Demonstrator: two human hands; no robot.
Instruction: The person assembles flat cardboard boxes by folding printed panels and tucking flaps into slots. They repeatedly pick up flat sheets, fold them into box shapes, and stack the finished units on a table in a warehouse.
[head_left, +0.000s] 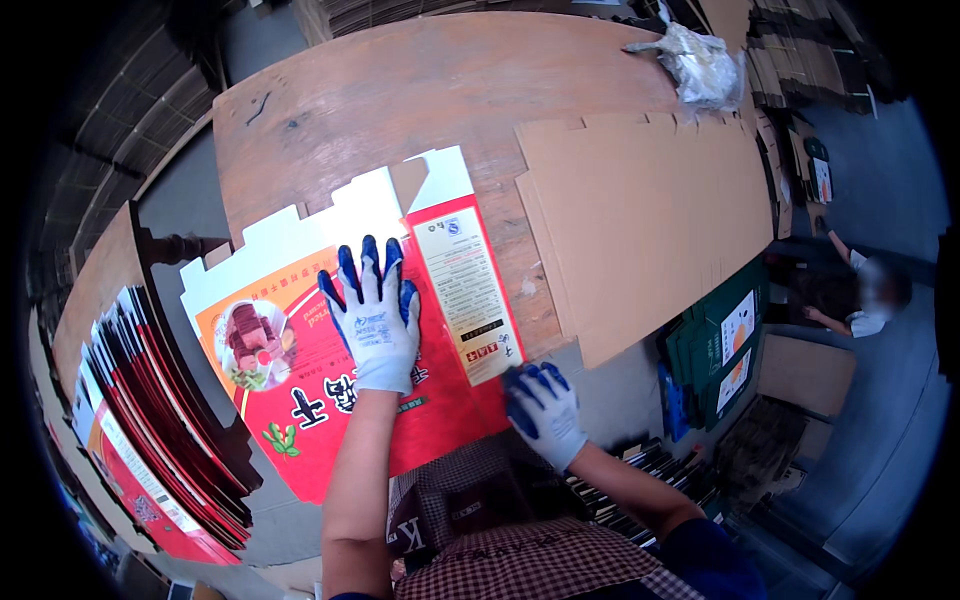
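Note:
A flattened red printed carton [455,420] lies on the wooden table in front of me, with white flaps along its far edge and a food picture on its left. My left hand [380,325], in a white glove with blue-coated fingers, rests flat on the carton's middle, fingers spread. By the carton's near right corner is my right hand [547,412], gloved the same way. Its fingers are apart and bent a little, and nothing shows in them. Whether it touches the carton's edge I cannot tell.
Plain brown flat cardboard [650,220] lies on the wooden table [400,90] to the right. A crumpled plastic bag [700,68] sits at the far right. Red cartons [170,430] stand stacked at left, green cartons [715,350] at right. Another person [850,290] is farther right.

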